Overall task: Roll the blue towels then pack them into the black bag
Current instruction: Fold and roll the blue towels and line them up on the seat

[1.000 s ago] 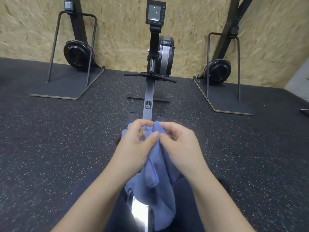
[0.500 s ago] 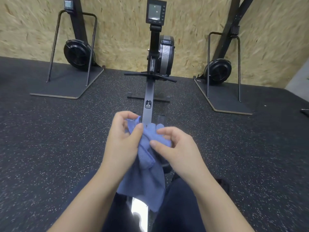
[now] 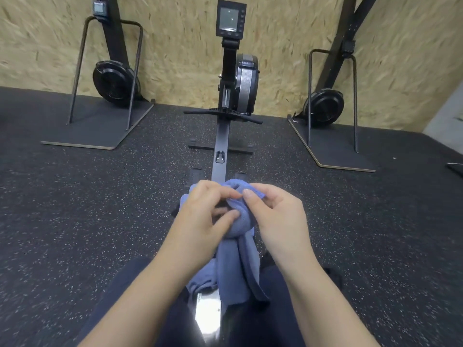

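Observation:
A blue towel (image 3: 238, 261) hangs bunched in front of me, its top end gathered into a loose wad between both hands. My left hand (image 3: 200, 219) pinches the wad from the left with thumb and fingers. My right hand (image 3: 278, 216) grips the towel's upper edge from the right, thumb on top. The loose tail drops down over my dark-trousered legs and the rowing machine's rail. No black bag is in view.
I sit on a rowing machine (image 3: 223, 136) whose rail runs straight ahead to a flywheel and monitor (image 3: 230, 18). Two ski-type machines on flat bases stand at the left (image 3: 100, 121) and right (image 3: 333, 141) against a chipboard wall. Speckled black rubber floor lies all around.
Both hands have drawn closer together and bunched the towel's top into a tighter wad. The hanging tail has narrowed and twisted below the hands.

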### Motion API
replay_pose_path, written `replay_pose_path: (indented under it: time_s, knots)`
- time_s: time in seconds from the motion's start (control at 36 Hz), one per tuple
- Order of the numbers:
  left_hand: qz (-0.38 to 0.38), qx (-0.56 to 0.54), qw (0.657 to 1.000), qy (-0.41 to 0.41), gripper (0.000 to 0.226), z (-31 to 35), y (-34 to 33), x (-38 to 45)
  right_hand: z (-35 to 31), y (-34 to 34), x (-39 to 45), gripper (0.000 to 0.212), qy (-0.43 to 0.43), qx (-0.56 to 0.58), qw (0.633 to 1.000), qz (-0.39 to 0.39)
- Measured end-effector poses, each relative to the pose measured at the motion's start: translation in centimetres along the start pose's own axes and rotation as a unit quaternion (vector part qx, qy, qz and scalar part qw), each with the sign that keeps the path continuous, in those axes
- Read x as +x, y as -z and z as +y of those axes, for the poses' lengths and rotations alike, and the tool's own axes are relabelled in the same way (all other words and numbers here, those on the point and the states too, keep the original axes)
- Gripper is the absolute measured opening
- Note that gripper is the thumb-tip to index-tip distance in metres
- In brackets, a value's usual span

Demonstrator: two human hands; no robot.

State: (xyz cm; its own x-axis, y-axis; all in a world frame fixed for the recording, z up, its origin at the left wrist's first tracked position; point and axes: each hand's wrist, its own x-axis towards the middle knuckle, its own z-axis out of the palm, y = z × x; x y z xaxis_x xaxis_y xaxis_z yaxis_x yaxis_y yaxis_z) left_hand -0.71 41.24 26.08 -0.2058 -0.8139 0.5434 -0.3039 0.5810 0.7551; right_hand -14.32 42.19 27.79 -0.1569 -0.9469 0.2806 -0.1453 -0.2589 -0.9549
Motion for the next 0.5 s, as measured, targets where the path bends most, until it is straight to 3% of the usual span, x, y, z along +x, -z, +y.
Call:
replay_pose_path:
  time_s: [0.17, 0.36, 0.5]
  knots:
    - [0.068, 0.087, 0.994, -0.025, 0.013, -0.1, 0.2, 0.2, 0.2, 0.1, 0.1, 0.011, -0.024, 0.019, 0.999, 0.010]
    - [0.014, 0.071, 0.995, 0.074, 0.022, 0.9, 0.6, 0.1, 0.3, 0.3, 0.3, 0.012, -0.041, 0.006, 0.999, 0.005]
    - [-0.010, 0.054, 0.995, 0.079, 0.025, 1.0, 0.6, 0.3, 0.4, 0.3, 0.1, 0.011, -0.045, 0.001, 0.999, -0.014]
